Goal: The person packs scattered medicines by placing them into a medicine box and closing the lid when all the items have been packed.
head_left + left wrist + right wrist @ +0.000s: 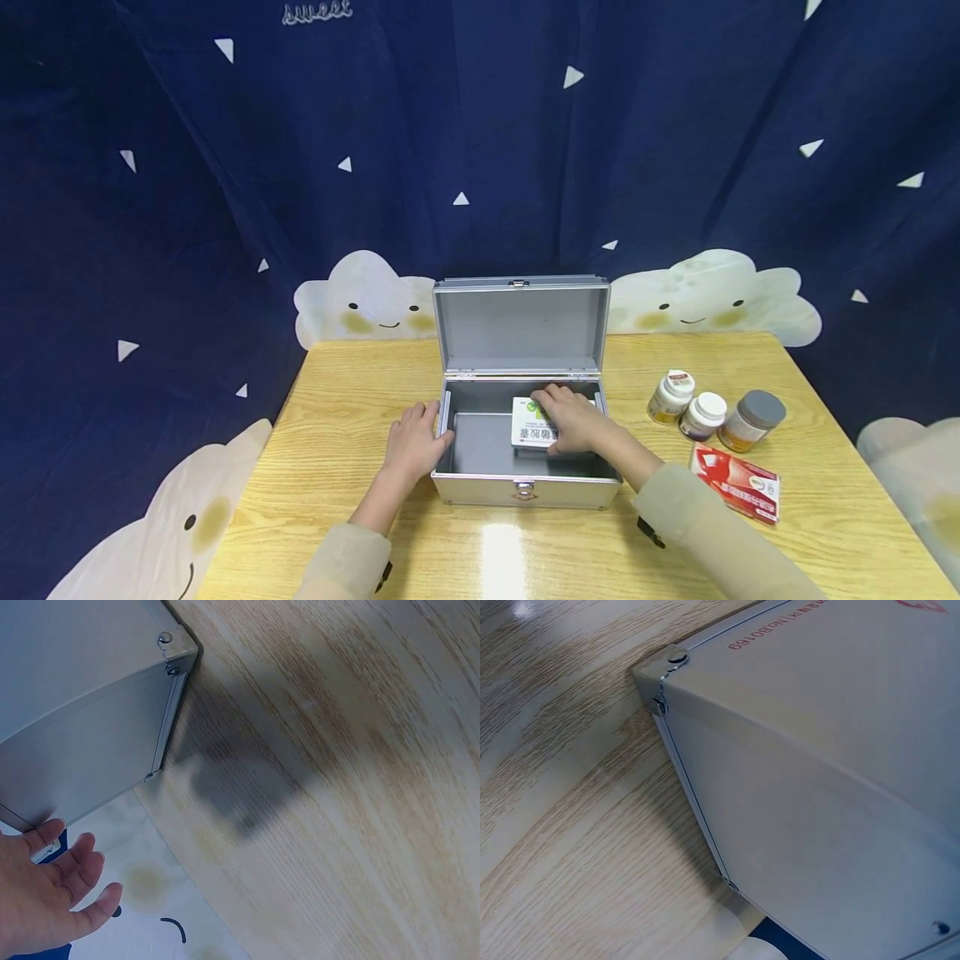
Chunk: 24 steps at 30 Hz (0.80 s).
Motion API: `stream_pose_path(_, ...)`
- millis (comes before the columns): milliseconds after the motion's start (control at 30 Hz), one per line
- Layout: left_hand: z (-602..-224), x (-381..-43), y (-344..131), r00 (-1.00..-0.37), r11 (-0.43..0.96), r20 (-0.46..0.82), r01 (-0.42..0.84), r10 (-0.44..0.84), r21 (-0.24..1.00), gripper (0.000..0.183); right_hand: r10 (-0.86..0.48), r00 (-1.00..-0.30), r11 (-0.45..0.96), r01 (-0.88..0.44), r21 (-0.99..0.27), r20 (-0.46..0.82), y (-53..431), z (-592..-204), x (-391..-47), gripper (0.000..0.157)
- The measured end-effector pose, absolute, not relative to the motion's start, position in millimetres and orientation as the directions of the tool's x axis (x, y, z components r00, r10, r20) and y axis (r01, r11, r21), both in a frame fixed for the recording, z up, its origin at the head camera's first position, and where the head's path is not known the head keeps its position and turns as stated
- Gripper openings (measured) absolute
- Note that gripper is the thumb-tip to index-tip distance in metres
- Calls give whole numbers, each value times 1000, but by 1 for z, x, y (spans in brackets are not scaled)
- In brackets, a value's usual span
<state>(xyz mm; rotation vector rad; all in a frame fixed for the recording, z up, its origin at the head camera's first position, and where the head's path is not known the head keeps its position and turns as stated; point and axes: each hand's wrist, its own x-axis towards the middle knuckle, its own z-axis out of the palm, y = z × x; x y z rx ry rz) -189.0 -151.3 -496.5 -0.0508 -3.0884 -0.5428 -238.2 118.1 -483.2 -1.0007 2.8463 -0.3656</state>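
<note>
White box (531,427): in the right half of the open metal case (480,490); likely light, smooth card, easily dented.
Right hand (576,419): pinches the box, thumb near, fingers far; whether it touches the case floor is unclear.
Left hand (414,437): loosely spread at the left rim.
Best hold: opposite edges, gently.

Indoor tabletop setting, exact room type indeterminable: yellow wood-grain table (352,400); behind and beside table, dark-blue draped fabric curtain (465,125) bearing small white triangles (461,200), smiling white clouds (367,283), pale lettering "sweet" (317,12).
</note>
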Motion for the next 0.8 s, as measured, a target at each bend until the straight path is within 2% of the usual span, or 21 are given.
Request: stream_pose_path(800,-496,-189,-151,-999,939,7,34,34,343,59,-606,-790,790,-584,-186,-93,117,-498,-244,88)
